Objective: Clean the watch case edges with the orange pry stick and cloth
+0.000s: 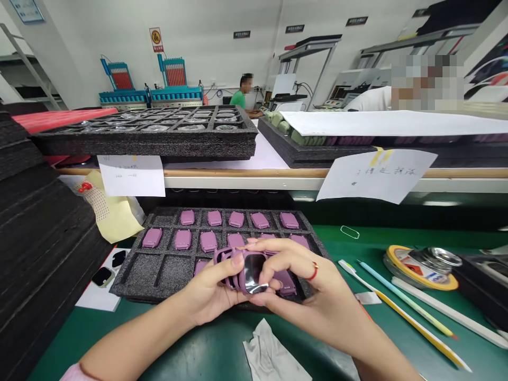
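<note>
We are clamping left hand's (210, 288) grip on purple frames (224, 256), thumb lying over them. Just right, above foam tray (142, 269), purple watch case (254, 272) is facing up toward us, long axis running roughly away from us, dark face shining. Right hand's (309, 280) grip is clamping on case's right side.

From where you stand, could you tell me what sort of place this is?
Probably a small-parts assembly workshop: a black foam tray of purple plastic watch-shaped cases, a green work surface with a yellow-and-white toothbrush, and teal bench machines with red fronts behind.
</note>
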`<action>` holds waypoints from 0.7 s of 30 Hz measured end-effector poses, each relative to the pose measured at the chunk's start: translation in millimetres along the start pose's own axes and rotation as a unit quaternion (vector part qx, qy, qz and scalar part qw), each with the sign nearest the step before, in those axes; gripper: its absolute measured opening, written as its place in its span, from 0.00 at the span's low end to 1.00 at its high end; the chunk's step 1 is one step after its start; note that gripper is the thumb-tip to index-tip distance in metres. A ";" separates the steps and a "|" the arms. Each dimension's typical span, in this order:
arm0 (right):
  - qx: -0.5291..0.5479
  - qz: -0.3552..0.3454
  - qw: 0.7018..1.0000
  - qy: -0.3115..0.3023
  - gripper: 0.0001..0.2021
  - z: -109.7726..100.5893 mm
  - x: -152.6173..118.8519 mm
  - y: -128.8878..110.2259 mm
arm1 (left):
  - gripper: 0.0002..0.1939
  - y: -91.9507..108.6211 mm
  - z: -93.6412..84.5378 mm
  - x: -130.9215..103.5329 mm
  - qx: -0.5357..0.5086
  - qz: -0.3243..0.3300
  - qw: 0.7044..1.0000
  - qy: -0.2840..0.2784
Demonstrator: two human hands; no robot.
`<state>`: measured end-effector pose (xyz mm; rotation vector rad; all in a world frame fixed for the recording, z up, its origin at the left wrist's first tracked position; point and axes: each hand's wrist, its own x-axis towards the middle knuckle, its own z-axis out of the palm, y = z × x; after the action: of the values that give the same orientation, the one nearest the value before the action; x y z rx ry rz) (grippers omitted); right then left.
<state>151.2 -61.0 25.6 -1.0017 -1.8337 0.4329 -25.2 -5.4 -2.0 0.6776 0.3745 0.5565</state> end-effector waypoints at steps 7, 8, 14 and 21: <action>0.058 0.039 0.996 0.049 0.05 1.9 4.4 1.7 | 0.24 -5.4 -8.5 2.5 0.017 0.009 1.000 0.006; 0.057 0.027 0.993 0.097 0.05 2.6 3.4 1.6 | 0.25 -5.7 -9.0 2.7 0.020 0.012 1.000 0.006; 0.052 -0.032 0.971 0.231 0.10 3.8 -3.9 -1.7 | 0.28 -3.1 -9.2 2.3 0.005 0.010 1.000 -0.017; 0.010 -0.006 0.999 0.030 0.31 15.6 -1.9 7.8 | 0.31 -3.8 -10.6 1.9 -0.014 -0.012 0.999 -0.036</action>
<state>141.5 -55.8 12.0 -0.9785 -1.7778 0.4092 -27.5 -1.6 -12.5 0.6633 0.3059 0.5126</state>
